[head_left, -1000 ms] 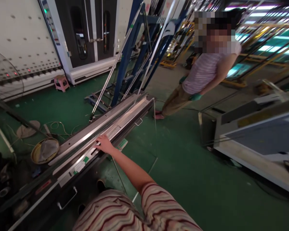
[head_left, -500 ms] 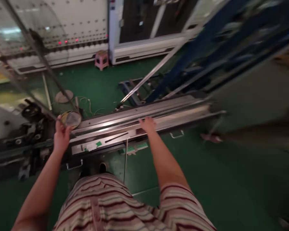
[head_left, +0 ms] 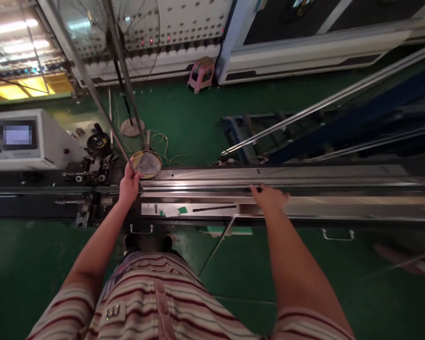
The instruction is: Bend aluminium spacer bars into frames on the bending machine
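Closed fingers of the left hand [head_left: 128, 185] grip the lower end of a thin metal strip [head_left: 92, 89], which rises slanting up and to the left from the machine's edge. Spread flat, the right hand [head_left: 269, 197] presses down on the long steel bed [head_left: 340, 206] of the machine, pinching nothing. That strip looks slim, grey and shiny, long enough to run out of view at the top, and probably springy. Held at one end only, it could whip or sag and strike the standing fan [head_left: 127, 56] just behind it, or kink where the fingers clamp it. Beside the left hand sits a round brass-coloured dish [head_left: 147, 164]; further left is a control box [head_left: 21, 139]. A pink stool [head_left: 201, 72] stands on the green floor [head_left: 184, 118] beyond, near leaning silver bars [head_left: 322, 104]
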The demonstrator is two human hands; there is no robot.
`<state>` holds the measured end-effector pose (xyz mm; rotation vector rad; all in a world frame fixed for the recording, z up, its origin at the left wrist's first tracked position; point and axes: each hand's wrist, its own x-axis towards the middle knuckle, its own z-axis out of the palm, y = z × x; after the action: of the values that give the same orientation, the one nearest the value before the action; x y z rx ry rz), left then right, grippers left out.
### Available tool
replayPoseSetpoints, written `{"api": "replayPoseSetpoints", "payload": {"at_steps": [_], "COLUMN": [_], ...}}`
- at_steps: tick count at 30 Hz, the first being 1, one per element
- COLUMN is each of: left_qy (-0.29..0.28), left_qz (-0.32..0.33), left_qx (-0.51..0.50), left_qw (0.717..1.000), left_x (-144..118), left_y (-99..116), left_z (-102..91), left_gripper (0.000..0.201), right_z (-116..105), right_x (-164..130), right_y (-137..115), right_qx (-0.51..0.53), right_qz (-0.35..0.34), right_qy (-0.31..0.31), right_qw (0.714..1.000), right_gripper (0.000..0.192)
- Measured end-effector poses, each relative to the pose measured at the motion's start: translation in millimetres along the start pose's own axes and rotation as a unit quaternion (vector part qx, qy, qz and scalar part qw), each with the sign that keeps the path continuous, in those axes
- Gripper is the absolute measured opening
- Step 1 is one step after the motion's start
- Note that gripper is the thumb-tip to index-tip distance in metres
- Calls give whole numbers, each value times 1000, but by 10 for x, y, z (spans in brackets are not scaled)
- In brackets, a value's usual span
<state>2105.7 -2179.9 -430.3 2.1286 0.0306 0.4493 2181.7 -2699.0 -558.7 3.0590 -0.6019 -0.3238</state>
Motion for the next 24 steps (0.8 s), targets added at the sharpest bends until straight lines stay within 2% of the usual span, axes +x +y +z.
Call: {"api": "replayPoseSetpoints", "payload": {"at_steps": [5, 10, 14, 19, 22, 24], "left_qy": [17, 46, 65, 101, 124, 136], "left_qz": [-9, -16, -27, -35, -43, -51], "left_qx": [2, 32, 41, 68, 87, 102], "left_qw": [1000, 998, 997, 992, 987, 984], "left_x": [137, 273, 375, 515, 573, 595], "left_y": [-810, -1636, -2237, -2869, -3160, -3264], "left_z": [-1288, -2579, -3515, -4456, -4949, -5211], "left_gripper": [59, 56, 56, 53, 55, 56], "right_z": [21, 43, 104, 120, 92, 66], "right_x": [-706, -1429, -1977, -2606, -2893, -3073], "right_y": [-1440, -2865, -3908, -4957, -5410, -5647], "right_qx": [-69, -84, -80, -72, -58, -43], "right_qz": [-23, -45, -68, -96, -122, -139], "right_qy": [-1, -7, 16, 54, 78, 86], "right_qw": [997, 995, 994, 991, 988, 986], "right_gripper": [66, 69, 73, 75, 74, 73]}}
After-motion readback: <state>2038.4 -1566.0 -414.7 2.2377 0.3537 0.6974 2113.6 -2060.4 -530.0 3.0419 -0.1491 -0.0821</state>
